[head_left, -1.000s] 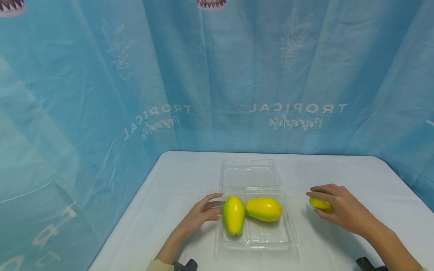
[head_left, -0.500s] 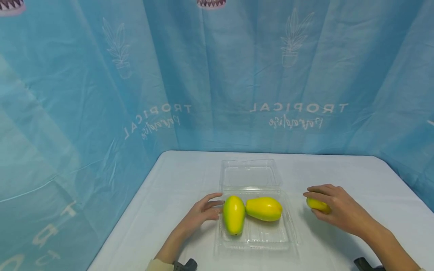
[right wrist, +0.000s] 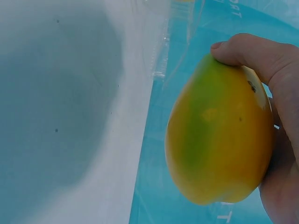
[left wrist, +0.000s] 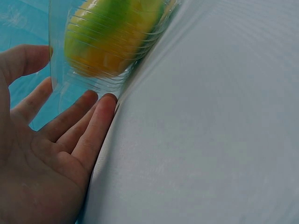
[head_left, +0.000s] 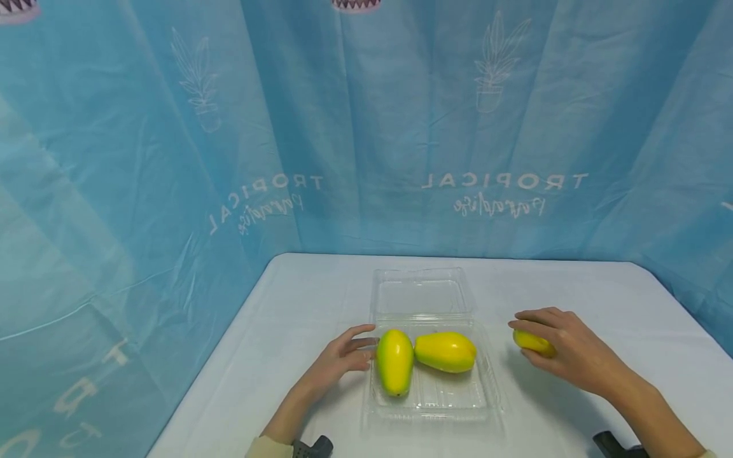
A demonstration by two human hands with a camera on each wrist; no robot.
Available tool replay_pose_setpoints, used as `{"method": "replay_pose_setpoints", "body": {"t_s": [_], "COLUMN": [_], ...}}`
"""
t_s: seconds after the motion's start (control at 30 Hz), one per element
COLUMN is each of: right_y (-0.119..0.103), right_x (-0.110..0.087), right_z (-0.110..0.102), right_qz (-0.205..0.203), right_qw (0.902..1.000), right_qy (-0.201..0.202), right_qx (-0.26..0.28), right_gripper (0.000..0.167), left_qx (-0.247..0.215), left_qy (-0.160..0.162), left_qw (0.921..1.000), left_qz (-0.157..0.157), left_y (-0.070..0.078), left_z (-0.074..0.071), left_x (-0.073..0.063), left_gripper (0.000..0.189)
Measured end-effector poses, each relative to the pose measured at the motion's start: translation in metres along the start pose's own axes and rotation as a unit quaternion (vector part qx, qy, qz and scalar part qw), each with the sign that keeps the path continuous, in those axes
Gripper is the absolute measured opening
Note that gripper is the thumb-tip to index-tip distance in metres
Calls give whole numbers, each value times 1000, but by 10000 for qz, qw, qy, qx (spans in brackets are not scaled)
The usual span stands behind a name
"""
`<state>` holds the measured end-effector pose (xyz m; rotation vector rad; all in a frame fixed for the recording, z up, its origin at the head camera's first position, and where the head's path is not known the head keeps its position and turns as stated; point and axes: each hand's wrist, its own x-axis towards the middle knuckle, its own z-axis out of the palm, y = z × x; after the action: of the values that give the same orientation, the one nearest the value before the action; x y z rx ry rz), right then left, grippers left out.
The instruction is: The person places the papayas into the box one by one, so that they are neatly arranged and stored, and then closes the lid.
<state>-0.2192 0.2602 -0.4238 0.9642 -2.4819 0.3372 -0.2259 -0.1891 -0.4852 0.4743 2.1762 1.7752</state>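
My right hand holds a yellow-green papaya above the table, to the right of a clear plastic clamshell box. The thumb lies on one end of the fruit in the right wrist view, and the other fingers are mostly hidden behind it. Two more papayas sit in the box's base: one upright in the head view at the left, the other sideways beside it. My left hand rests at the box's left side, fingers extended. In the left wrist view its fingertips are right at the box's ribbed wall.
The box's lid lies folded back, away from me. A white cloth covers the table. Blue printed curtains stand behind the table and along its left and right sides.
My right hand, with the papaya in it, has drifted slightly left toward the box. The left hand, the box and the two papayas in it stay in place.
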Motion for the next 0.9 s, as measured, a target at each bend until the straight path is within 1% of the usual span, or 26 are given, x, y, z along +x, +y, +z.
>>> {"method": "replay_pose_setpoints", "body": {"t_s": [0.23,0.5,0.9], "right_y": [-2,-5,-9], "right_x": [2,4,8], "right_z": [1,1,-1], "right_qz": [-21,-44,-127], "right_qw": [10000,10000,9999], "right_qy": [37,15,-35], "right_qx": [-56,-55,-98], "right_gripper": [50,49,53], "left_qx": [-87,-53,-12], "left_qy": [-25,-25,11], "left_qw": [9999,10000,10000], "left_qz": [46,48,18], "left_y": [1,1,1], "left_z": [0,0,0], "left_x": [0,0,-1], "left_gripper": [53,53,53]}}
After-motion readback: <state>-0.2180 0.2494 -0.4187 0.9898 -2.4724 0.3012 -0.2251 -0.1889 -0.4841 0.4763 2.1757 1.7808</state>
